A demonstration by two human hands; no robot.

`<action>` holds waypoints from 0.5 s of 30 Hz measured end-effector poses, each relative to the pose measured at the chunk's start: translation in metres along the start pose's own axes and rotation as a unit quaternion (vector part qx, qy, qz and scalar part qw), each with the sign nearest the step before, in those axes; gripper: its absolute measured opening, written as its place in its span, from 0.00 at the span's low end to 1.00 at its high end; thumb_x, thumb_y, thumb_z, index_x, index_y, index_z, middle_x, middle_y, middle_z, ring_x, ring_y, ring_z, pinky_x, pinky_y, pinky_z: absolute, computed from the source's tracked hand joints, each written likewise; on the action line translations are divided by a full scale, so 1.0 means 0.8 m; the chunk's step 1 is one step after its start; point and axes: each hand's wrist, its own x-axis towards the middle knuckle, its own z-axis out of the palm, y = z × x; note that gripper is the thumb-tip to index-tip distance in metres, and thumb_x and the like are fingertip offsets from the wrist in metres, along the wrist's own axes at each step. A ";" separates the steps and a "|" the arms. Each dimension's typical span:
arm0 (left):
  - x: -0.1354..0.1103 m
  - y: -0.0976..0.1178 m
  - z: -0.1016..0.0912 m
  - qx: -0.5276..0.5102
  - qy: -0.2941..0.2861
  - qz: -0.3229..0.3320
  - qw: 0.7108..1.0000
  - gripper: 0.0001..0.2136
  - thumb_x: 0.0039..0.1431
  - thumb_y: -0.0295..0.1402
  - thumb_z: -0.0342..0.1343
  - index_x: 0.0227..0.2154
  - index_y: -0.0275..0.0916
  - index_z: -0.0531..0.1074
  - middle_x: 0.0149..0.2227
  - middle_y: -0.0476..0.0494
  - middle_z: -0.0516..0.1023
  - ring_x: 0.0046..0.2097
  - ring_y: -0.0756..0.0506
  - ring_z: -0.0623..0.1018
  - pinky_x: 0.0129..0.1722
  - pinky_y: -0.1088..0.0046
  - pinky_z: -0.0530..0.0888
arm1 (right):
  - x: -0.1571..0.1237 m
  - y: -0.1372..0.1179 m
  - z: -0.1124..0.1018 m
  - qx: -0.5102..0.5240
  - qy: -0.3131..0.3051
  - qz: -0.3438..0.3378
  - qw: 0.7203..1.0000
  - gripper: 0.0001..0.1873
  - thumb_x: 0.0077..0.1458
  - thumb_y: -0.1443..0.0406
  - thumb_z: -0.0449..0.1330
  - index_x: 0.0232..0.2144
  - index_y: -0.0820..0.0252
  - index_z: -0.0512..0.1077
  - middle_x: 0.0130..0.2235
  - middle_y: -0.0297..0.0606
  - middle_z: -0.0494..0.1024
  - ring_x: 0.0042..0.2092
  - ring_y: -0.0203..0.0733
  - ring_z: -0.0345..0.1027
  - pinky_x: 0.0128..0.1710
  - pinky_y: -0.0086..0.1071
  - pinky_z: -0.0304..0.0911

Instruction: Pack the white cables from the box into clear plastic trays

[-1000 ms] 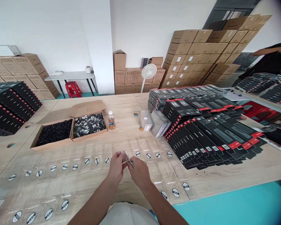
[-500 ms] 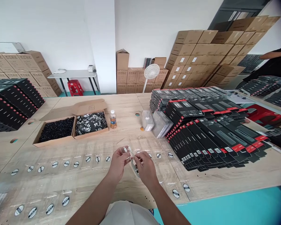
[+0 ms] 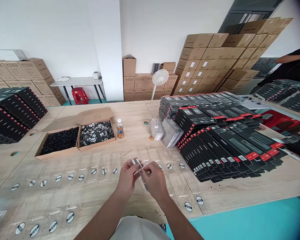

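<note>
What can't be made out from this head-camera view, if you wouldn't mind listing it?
Head view: the fingers of the left hand and right hand hide much of the thin clear item, so its full shape is unclear.
Head view: the printing on the black boxes is too small to read.
Head view: the round labels are too small to read.
Head view: the person at the right is cut off by the frame's edge.

Black boxes (image 3: 230, 145) (red-tipped), black-and-white floral fabric (image 3: 97, 132)
</note>
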 end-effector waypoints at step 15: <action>0.010 -0.008 0.004 -0.052 0.046 0.017 0.997 0.14 0.40 0.33 0.69 0.31 0.38 0.74 0.28 0.49 0.75 0.31 0.50 0.75 0.30 0.75 0.72 | -0.015 -0.006 -0.014 -0.089 -0.026 -0.068 0.993 0.06 0.56 0.66 0.55 0.36 0.55 0.71 0.37 0.37 0.75 0.33 0.39 0.70 0.31 0.29 0.61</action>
